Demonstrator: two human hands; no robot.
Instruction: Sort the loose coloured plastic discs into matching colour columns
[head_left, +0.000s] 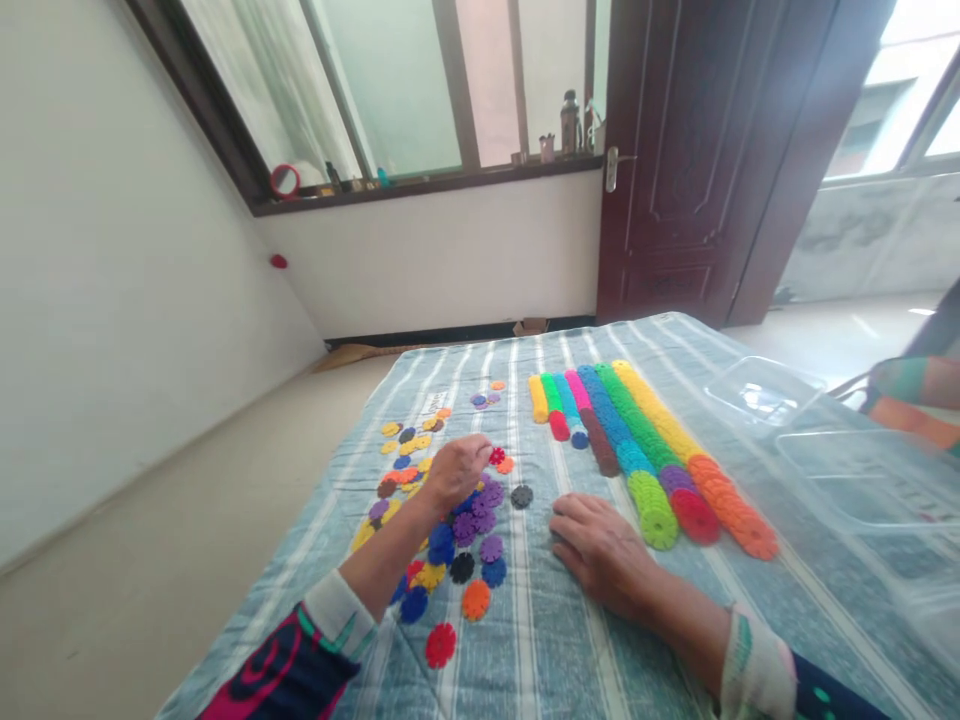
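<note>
Many loose plastic snowflake discs (457, 540) in purple, blue, yellow, orange and red lie scattered on a striped blue-grey cloth (540, 640). My left hand (455, 472) reaches over them with fingers curled down on a red disc (497, 456). My right hand (600, 550) lies flat on the cloth, fingers stretched out, holding nothing, close to a dark grey disc (521, 495). Beyond it lie long stacked rows of discs (637, 450), sorted by colour: yellow, green, blue, pink, brown, lime, red, orange.
Clear plastic containers (862, 470) and a lid (761, 392) sit on the cloth's right side. A person's striped sleeve (919, 400) shows at the right edge. A dark wooden door (697, 150) and a window sill with bottles (570, 125) stand behind. Bare floor lies to the left.
</note>
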